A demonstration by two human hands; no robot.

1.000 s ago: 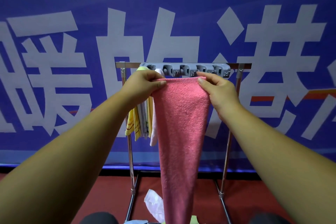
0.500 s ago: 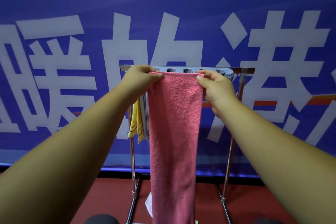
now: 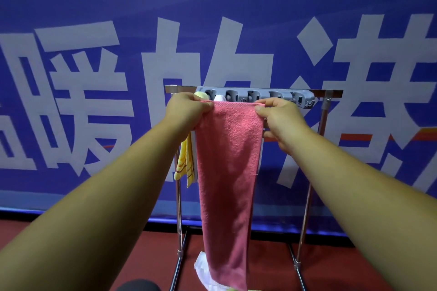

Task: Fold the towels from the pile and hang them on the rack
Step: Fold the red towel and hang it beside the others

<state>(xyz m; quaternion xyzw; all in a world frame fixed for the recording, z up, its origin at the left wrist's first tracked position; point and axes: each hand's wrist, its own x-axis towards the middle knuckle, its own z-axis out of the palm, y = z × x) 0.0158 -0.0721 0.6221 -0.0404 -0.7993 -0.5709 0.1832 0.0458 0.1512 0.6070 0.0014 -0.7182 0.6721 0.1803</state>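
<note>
A long pink towel (image 3: 228, 172) hangs down in front of a metal rack (image 3: 331, 93). My left hand (image 3: 186, 111) pinches its top left corner and my right hand (image 3: 280, 118) pinches its top right corner, holding the top edge level just below the rack's grey clip bar (image 3: 257, 97). A yellow striped towel (image 3: 185, 163) hangs on the rack at the left, partly hidden behind my left hand and the pink towel. A white towel's top (image 3: 220, 97) peeks out above the pink edge.
A blue banner with large white characters (image 3: 94, 78) fills the wall behind the rack. The rack's legs (image 3: 305, 220) stand on a red floor. White cloth (image 3: 203, 271) lies on the floor at the rack's foot.
Both hands have kept their hold on the pink towel's top corners, staying just below the clip bar. The towel now hangs straighter and flatter.
</note>
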